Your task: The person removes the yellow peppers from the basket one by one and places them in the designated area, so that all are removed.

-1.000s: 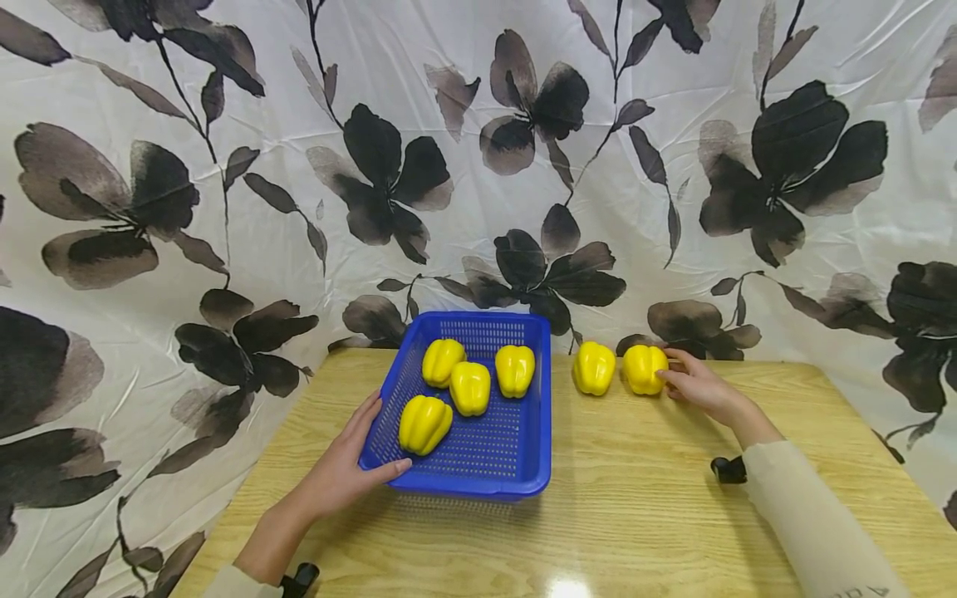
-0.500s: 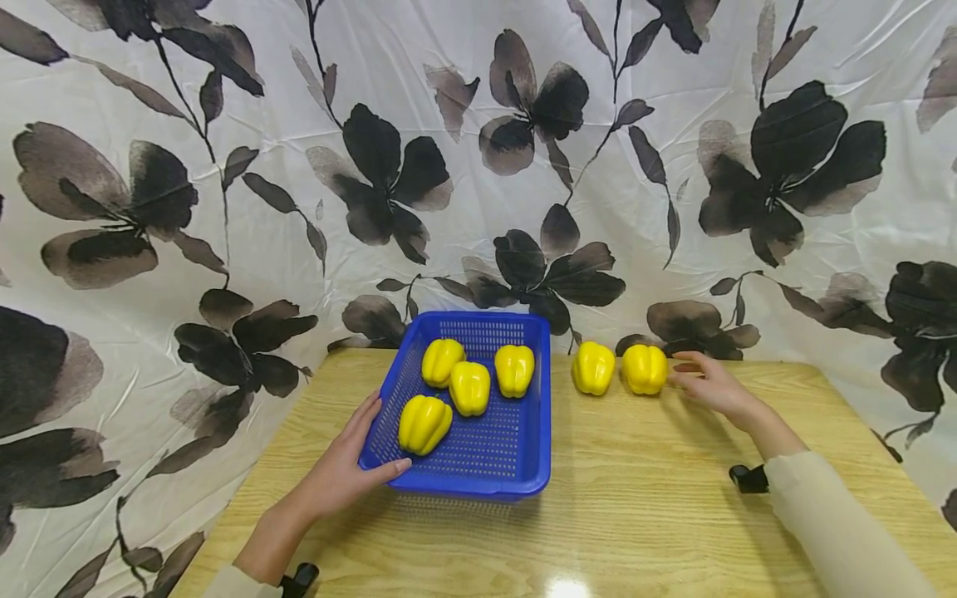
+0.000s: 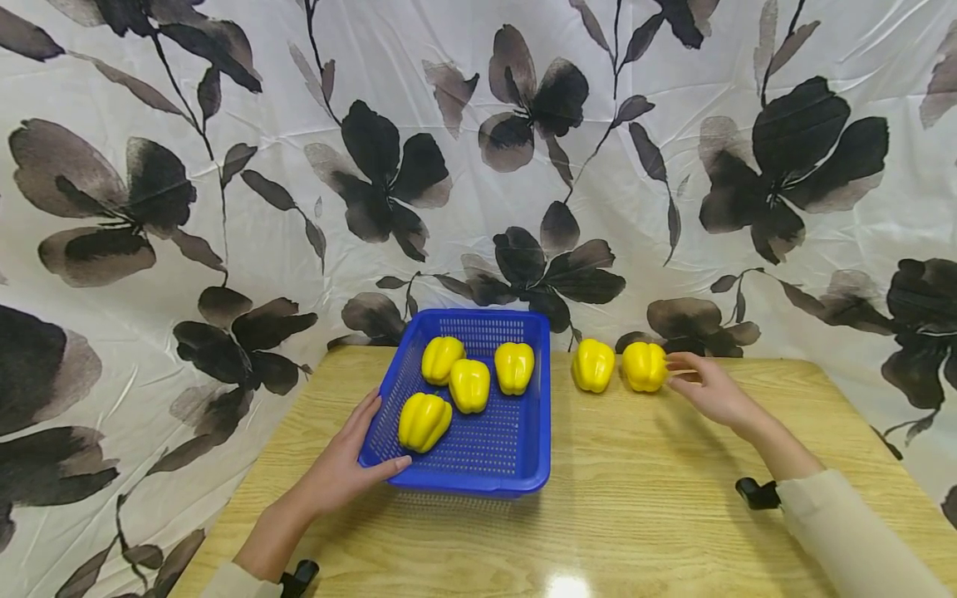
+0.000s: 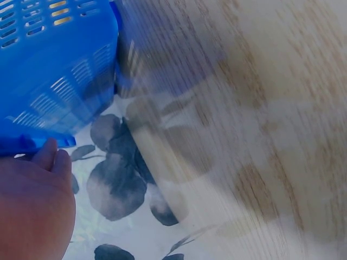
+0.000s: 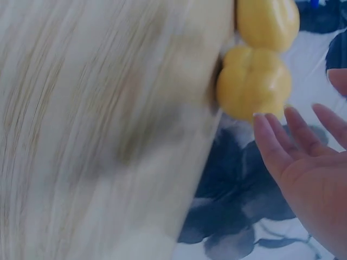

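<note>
My left hand (image 3: 340,469) holds the blue plastic basket (image 3: 547,399) by its near left corner, thumb over the rim and fingers along the outer side. In the left wrist view that hand (image 4: 35,200) meets the basket's rim (image 4: 32,143). Several yellow bell peppers lie inside, one of them a pepper (image 3: 424,422) near the thumb. Right of the basket stand two more, a left pepper (image 3: 594,365) and a right pepper (image 3: 645,367). My right hand (image 3: 714,390) is beside the right pepper, fingers extended and fingertips (image 5: 259,118) right at its side, holding nothing.
The basket and the loose peppers are on a light wooden table (image 3: 635,498), close to its far edge. A white cloth with dark flowers (image 3: 523,208) hangs behind the table. A black wrist device (image 3: 757,493) sits at the right wrist, another (image 3: 299,577) at the left.
My right hand has drawn away from the right pepper to the right, then come back slightly toward it. The left hand, the basket and the peppers have stayed in place.
</note>
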The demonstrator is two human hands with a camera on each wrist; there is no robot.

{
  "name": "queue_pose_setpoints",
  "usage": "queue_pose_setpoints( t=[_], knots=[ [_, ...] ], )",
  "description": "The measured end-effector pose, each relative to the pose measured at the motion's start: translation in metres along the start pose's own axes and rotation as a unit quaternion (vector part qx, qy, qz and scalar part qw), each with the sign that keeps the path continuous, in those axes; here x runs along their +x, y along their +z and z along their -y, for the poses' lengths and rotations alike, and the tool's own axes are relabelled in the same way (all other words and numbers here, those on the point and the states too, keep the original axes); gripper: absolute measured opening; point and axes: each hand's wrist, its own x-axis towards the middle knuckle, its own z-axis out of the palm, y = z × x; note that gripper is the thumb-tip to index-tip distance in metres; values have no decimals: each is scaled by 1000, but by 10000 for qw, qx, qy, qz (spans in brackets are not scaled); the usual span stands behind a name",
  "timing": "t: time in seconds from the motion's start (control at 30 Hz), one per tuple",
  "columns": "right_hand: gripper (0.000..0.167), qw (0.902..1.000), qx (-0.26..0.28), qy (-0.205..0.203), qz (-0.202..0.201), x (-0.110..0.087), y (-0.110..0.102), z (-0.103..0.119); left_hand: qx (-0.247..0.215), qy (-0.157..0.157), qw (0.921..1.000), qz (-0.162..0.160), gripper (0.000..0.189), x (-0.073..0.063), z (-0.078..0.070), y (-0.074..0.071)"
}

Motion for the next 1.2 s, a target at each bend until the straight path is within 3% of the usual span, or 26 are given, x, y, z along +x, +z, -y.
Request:
queue_pose_setpoints(
  t=[0.8, 1.2],
  knots=[
    [43, 9952, 184, -918, 296, -3, 31, 71, -54, 53, 10000, -32, 105, -1, -1, -1],
    [46, 9895, 453, -1236, 589, 9, 67, 106, -11, -20, 10000, -14, 105, -1, -2, -1]
  ],
)
